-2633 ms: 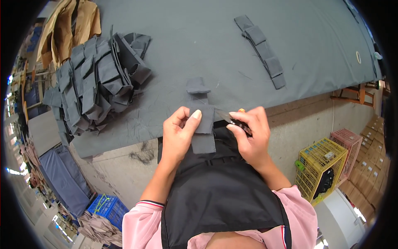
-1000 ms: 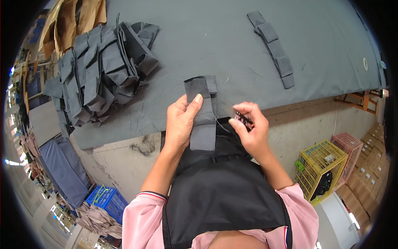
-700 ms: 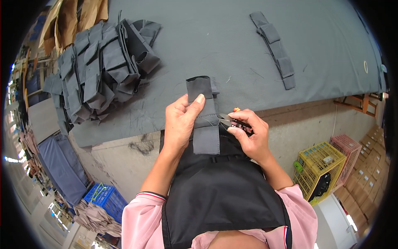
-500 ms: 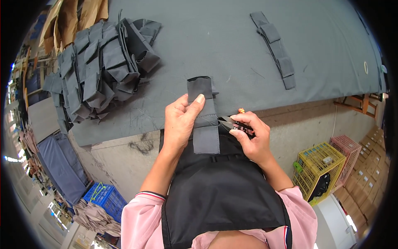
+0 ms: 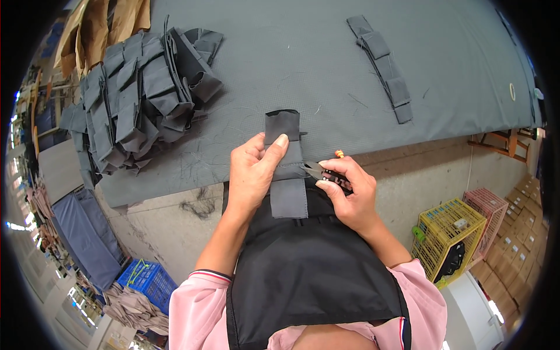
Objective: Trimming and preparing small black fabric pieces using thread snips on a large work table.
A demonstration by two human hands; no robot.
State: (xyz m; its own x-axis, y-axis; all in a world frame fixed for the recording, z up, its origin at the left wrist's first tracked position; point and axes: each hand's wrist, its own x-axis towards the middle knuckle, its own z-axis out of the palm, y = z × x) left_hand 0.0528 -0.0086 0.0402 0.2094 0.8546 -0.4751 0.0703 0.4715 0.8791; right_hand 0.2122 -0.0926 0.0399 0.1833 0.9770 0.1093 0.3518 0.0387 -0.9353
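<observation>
My left hand (image 5: 254,169) is closed on a dark grey sewn fabric strip (image 5: 289,197), thumb on top. The strip lies over the table's near edge, and its lower end hangs in front of my black apron (image 5: 315,268). My right hand (image 5: 354,192) grips small black thread snips (image 5: 330,176) between thumb and fingers. Their metal tips are at the strip's right edge, by a stitched seam. Loose thread shows beside that seam. Whether the blades touch the cloth, I cannot tell.
A large heap of grey strips (image 5: 137,87) lies at the table's left, beside brown paper (image 5: 96,32). One more strip (image 5: 382,67) lies at the right on the grey cloth-covered table (image 5: 262,64). Yellow (image 5: 449,233) and blue crates (image 5: 149,280) stand below on the floor.
The snips' tips have shifted slightly left and up, closer to the strip's edge, and the blades look closer together. My left hand keeps its hold on the strip.
</observation>
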